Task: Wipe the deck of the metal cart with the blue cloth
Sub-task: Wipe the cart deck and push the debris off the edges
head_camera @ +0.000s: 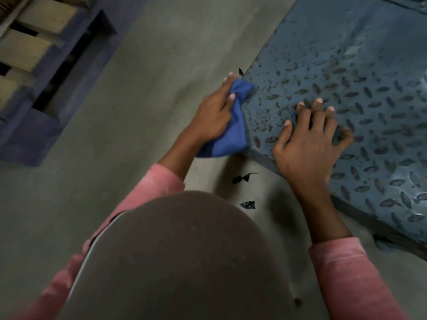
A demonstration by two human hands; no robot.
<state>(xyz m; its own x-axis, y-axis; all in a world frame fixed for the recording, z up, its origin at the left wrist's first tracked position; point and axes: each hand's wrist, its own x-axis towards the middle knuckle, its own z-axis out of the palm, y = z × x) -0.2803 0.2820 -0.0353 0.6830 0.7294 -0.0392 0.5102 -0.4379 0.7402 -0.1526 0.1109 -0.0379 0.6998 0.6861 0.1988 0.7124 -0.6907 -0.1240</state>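
The metal cart's deck [360, 65] is blue-grey tread plate with raised oval marks, filling the right side of the head view. My left hand [213, 112] grips the blue cloth [227, 132] at the deck's left edge near its corner; the cloth hangs down over the side. My right hand [309, 139] lies flat on the deck with fingers spread, just right of the cloth, holding nothing. Both arms wear pink sleeves.
A blue wooden pallet [46, 72] lies on the concrete floor [138, 112] at the upper left. Small black scraps [242, 177] lie on the floor beside the cart's corner. A brown rounded shape [175, 257], part of my own body, fills the lower middle.
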